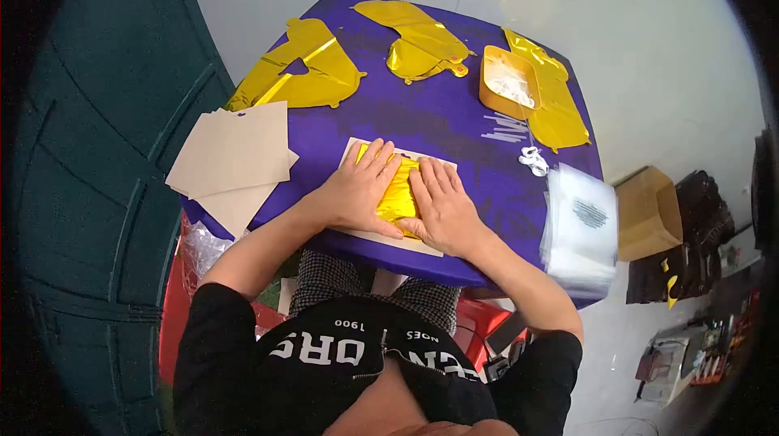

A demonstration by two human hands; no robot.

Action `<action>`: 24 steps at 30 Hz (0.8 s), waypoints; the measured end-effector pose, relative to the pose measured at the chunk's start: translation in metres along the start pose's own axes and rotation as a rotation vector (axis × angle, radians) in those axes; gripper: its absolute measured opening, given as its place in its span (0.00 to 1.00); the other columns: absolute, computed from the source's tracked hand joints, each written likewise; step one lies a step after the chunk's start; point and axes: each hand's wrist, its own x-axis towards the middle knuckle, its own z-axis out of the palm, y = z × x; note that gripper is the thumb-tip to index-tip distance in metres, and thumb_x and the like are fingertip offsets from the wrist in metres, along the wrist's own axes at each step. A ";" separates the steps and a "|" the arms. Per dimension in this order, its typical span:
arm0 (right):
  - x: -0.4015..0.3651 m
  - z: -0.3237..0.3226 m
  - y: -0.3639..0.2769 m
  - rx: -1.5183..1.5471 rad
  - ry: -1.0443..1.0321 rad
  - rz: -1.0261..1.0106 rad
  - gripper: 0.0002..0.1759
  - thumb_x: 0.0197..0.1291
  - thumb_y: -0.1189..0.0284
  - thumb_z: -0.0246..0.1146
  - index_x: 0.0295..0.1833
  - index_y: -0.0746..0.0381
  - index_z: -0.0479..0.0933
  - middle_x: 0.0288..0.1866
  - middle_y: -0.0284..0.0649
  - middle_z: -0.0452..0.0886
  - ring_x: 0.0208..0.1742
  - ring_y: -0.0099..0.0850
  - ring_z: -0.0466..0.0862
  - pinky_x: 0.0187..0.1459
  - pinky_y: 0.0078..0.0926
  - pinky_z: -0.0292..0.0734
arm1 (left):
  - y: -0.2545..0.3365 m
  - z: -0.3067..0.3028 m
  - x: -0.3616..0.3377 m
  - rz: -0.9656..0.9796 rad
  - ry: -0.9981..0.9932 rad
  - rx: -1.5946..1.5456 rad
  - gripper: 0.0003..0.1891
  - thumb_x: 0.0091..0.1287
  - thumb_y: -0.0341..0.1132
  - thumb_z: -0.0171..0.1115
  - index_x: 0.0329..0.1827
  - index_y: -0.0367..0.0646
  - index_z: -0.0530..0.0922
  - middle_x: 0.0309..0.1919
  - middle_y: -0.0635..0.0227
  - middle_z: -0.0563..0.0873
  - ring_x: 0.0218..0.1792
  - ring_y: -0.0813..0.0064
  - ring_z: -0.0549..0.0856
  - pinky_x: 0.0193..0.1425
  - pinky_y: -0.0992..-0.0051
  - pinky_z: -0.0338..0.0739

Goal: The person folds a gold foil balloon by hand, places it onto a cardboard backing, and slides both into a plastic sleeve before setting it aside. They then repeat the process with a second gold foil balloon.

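Near the front edge of the purple-covered table (422, 124), a folded gold foil piece (398, 199) lies on a beige card (349, 152). My left hand (359, 188) rests flat on the foil's left side, fingers stretched out. On its right side lies my right hand (442, 207), also flat with the fingers extended. Both palms press against the foil, and the thumbs come close together at its lower edge. The hands hide part of the foil and the card.
Beige cards (235, 148) are stacked at the left. Gold foil shapes (324, 71) lie along the back. An orange container (489, 99), thin white strips (505, 128), white ribbon (533, 161) and clear plastic bags (580, 229) are at the right. A cardboard box (649, 213) stands beyond the table.
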 end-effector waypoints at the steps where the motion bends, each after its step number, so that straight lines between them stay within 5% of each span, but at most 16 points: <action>1: -0.002 0.002 0.001 0.008 -0.008 0.004 0.44 0.62 0.46 0.57 0.66 0.76 0.62 0.67 0.67 0.64 0.70 0.60 0.64 0.72 0.54 0.54 | 0.000 0.000 0.000 -0.002 0.005 0.001 0.61 0.47 0.75 0.61 0.69 0.25 0.62 0.71 0.37 0.61 0.74 0.43 0.56 0.76 0.46 0.44; 15: -0.004 -0.004 0.003 0.081 -0.112 0.047 0.44 0.62 0.48 0.57 0.70 0.74 0.59 0.72 0.65 0.58 0.74 0.58 0.59 0.74 0.50 0.52 | 0.003 0.000 0.000 -0.025 -0.026 0.064 0.61 0.46 0.76 0.60 0.70 0.27 0.63 0.71 0.39 0.61 0.72 0.37 0.56 0.74 0.40 0.46; 18: -0.016 -0.033 -0.013 0.170 0.148 0.124 0.31 0.64 0.57 0.58 0.62 0.72 0.70 0.62 0.61 0.72 0.64 0.54 0.73 0.64 0.44 0.68 | 0.003 0.002 -0.001 -0.030 -0.026 0.060 0.61 0.47 0.76 0.60 0.70 0.27 0.61 0.71 0.38 0.60 0.72 0.36 0.55 0.74 0.39 0.45; 20: -0.043 -0.059 -0.035 0.486 0.020 0.210 0.17 0.62 0.65 0.58 0.48 0.67 0.79 0.43 0.50 0.83 0.44 0.47 0.83 0.47 0.40 0.78 | 0.007 0.000 -0.002 -0.065 -0.071 0.045 0.62 0.46 0.74 0.62 0.71 0.26 0.58 0.72 0.37 0.57 0.73 0.34 0.53 0.74 0.40 0.44; 21: -0.053 -0.057 -0.047 0.741 0.120 0.103 0.11 0.62 0.69 0.57 0.39 0.65 0.81 0.28 0.40 0.82 0.29 0.38 0.82 0.33 0.36 0.77 | 0.011 -0.001 -0.002 -0.079 -0.094 0.039 0.63 0.46 0.74 0.63 0.72 0.26 0.57 0.72 0.36 0.56 0.73 0.34 0.52 0.75 0.40 0.43; 24: -0.093 -0.050 -0.083 1.196 -0.373 0.362 0.19 0.72 0.63 0.52 0.37 0.65 0.82 0.22 0.37 0.82 0.26 0.29 0.83 0.32 0.29 0.78 | 0.033 0.000 -0.001 -0.155 -0.120 0.009 0.63 0.47 0.75 0.61 0.73 0.27 0.56 0.73 0.37 0.56 0.74 0.35 0.50 0.74 0.39 0.41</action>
